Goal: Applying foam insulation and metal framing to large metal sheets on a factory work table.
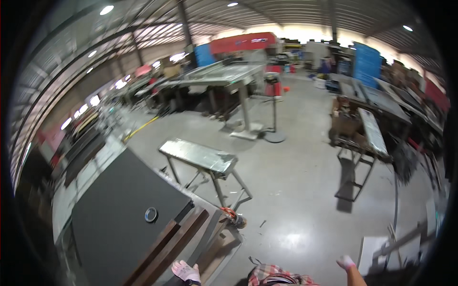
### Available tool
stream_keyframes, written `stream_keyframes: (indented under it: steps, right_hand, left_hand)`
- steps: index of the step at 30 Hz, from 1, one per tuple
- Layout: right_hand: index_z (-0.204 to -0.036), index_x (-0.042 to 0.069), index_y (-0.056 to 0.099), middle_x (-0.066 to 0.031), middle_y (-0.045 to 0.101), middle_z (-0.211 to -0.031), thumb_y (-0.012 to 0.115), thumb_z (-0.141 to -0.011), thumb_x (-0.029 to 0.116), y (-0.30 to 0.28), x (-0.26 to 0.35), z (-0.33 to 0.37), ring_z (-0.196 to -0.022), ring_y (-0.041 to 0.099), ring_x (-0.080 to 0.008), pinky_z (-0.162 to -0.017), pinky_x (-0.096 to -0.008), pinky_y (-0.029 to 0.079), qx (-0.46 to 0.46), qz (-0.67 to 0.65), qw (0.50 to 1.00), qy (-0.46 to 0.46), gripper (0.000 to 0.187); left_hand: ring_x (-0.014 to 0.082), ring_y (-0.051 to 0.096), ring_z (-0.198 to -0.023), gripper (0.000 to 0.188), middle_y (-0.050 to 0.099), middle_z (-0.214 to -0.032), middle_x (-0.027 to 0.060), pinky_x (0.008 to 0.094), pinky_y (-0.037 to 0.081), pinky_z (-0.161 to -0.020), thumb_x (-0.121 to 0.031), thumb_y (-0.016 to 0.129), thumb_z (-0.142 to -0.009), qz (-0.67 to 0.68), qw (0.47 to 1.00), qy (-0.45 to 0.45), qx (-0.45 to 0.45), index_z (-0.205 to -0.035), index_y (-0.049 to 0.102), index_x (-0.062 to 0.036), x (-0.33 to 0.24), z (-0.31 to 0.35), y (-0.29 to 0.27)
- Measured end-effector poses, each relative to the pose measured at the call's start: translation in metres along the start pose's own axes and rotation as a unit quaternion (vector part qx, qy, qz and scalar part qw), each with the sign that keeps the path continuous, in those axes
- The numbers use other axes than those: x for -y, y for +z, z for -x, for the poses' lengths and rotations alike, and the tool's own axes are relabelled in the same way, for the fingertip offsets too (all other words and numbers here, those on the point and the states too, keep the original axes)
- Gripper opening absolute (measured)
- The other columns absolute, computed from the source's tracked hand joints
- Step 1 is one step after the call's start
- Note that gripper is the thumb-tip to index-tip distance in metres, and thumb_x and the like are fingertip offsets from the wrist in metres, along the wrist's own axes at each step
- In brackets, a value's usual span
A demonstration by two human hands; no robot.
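My left hand (186, 271), in a pale glove, is open with its fingers spread. It is close to the near end of long brown bars (179, 248) on the workbench, and I cannot tell if it touches them. Above the floor on the right is my right hand (347, 263), also gloved and apart from any object. Its fingers are too small and blurred to read. A large dark grey panel (119, 200) covers much of the bench, with a ring-shaped roll (150, 215) on it. An orange-and-dark tool (233, 218) sits at the bench's far right corner.
A narrow film-wrapped trestle (198, 155) stands just beyond the bench. To the right are another trestle (372, 133) and a cardboard box (347, 121). White boards and strips (377, 252) lie low at the near right. Farther off is a large frame-topped table (229, 74).
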State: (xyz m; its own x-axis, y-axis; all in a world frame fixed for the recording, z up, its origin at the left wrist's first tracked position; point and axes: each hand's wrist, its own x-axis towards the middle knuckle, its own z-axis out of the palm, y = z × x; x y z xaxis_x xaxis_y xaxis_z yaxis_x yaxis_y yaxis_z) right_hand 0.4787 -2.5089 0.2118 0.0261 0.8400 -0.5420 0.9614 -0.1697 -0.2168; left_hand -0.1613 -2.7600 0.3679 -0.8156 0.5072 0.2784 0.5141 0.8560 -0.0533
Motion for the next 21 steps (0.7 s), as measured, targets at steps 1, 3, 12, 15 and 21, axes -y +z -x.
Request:
stream_keyframes:
  steps: [1, 3, 12, 15, 21]
  right_hand:
    - [-0.118, -0.004, 0.057, -0.0267, 0.057, -0.118, 0.057, -0.08, 0.037, -0.049, 0.079, -0.03, -0.114, 0.053, -0.0383, -0.097, -0.0384, 0.043, -0.022, -0.054, 0.997, -0.051, 0.056]
    - [-0.121, -0.004, 0.054, -0.0259, 0.058, -0.116, 0.059, -0.081, 0.029, -0.138, 0.234, -0.05, -0.11, 0.056, -0.036, -0.095, -0.038, 0.045, -0.064, -0.102, 0.966, -0.229, 0.052]
    - [-0.126, 0.002, 0.044, -0.021, 0.049, -0.126, 0.062, -0.076, 0.051, -0.266, 0.604, 0.093, -0.119, 0.045, -0.0377, -0.1, -0.049, 0.035, -0.129, 0.075, 0.471, -0.87, 0.073]
    - [-0.125, 0.005, 0.047, -0.0156, 0.062, -0.106, 0.063, -0.081, 0.04, -0.307, 0.646, 0.032, -0.1, 0.06, -0.0304, -0.091, -0.0417, 0.044, 0.103, 0.224, 0.632, -0.735, 0.059]
    - [-0.098, 0.004, 0.054, -0.0092, 0.061, -0.076, 0.06, -0.089, 0.021, -0.351, 0.658, -0.175, -0.061, 0.06, -0.0166, -0.052, -0.0282, 0.05, 0.319, -0.535, 0.72, -0.306, 0.021]
  left_hand:
    - [0.0295, 0.055, -0.104, 0.051, 0.061, -0.104, 0.0148, 0.0424, 0.043, -0.092, -0.037, 0.078, -0.062, 0.022, 0.999, -0.023, 0.005, -0.098, 0.061, -0.0045, 0.012, 0.007, 0.022]
    - [0.035, 0.058, -0.095, 0.041, 0.062, -0.095, 0.0177, 0.0439, 0.045, -0.086, -0.024, 0.069, -0.068, 0.124, 0.988, -0.087, 0.007, -0.102, 0.06, -0.0043, 0.019, 0.027, 0.019]
    - [0.0233, 0.055, -0.086, 0.052, 0.053, -0.084, 0.0031, 0.0393, 0.043, -0.079, -0.031, 0.071, -0.056, 0.01, 0.973, 0.203, 0.111, -0.101, 0.053, -0.0129, -0.158, -0.125, -0.203]
    - [0.0221, 0.053, -0.072, 0.046, 0.049, -0.075, 0.0009, 0.0399, 0.044, -0.071, -0.019, 0.063, -0.053, 0.134, 0.929, 0.33, -0.099, -0.098, 0.058, -0.0158, -0.222, -0.214, -0.204]
    - [0.024, 0.055, -0.082, 0.037, 0.052, -0.081, -0.0003, 0.0421, 0.042, -0.074, -0.031, 0.071, -0.067, 0.219, 0.848, 0.155, -0.456, -0.098, 0.059, -0.0156, -0.403, -0.322, -0.194]
